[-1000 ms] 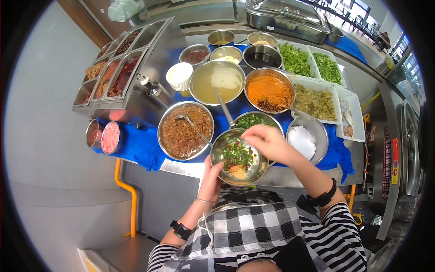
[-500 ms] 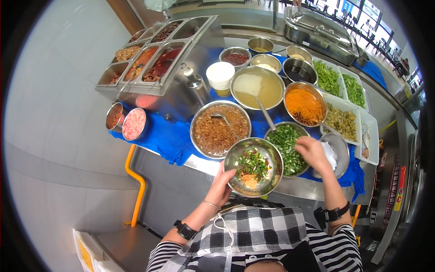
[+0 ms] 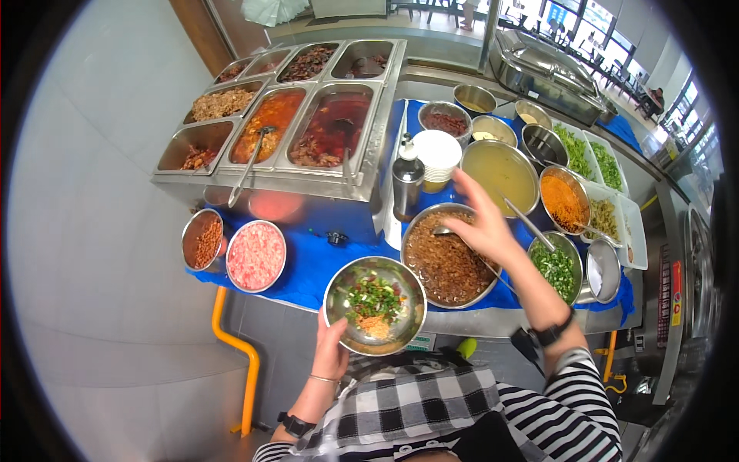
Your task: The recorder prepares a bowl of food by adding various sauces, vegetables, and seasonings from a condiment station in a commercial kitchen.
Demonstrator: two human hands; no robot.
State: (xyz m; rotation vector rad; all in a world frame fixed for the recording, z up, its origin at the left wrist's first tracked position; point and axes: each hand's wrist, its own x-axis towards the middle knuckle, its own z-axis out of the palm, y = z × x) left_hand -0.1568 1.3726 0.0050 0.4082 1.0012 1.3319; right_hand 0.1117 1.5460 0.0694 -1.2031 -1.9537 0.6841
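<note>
My left hand (image 3: 331,353) holds a steel mixing bowl (image 3: 339,308) from below at the counter's front edge. Chopped green onion and orange shreds lie inside it. My right hand (image 3: 483,223) hovers with fingers spread over a large steel bowl of brown minced filling (image 3: 443,266), just beside the spoon handle (image 3: 443,230) resting in that bowl. It holds nothing that I can see. A black watch sits on each wrist.
A blue cloth (image 3: 308,262) covers the counter. A steam table (image 3: 292,131) with several sauce pans stands at the back left. Bowls of pink mince (image 3: 255,256), peanuts (image 3: 202,240), yellow broth (image 3: 500,171), orange shreds (image 3: 563,202) and chopped greens (image 3: 556,269) surround the hands. A steel bottle (image 3: 406,185) and stacked white cups (image 3: 436,154) stand centre.
My right hand has left the chopped greens bowl and swung left over the brown filling bowl. The mixing bowl in my left hand has shifted left along the counter.
</note>
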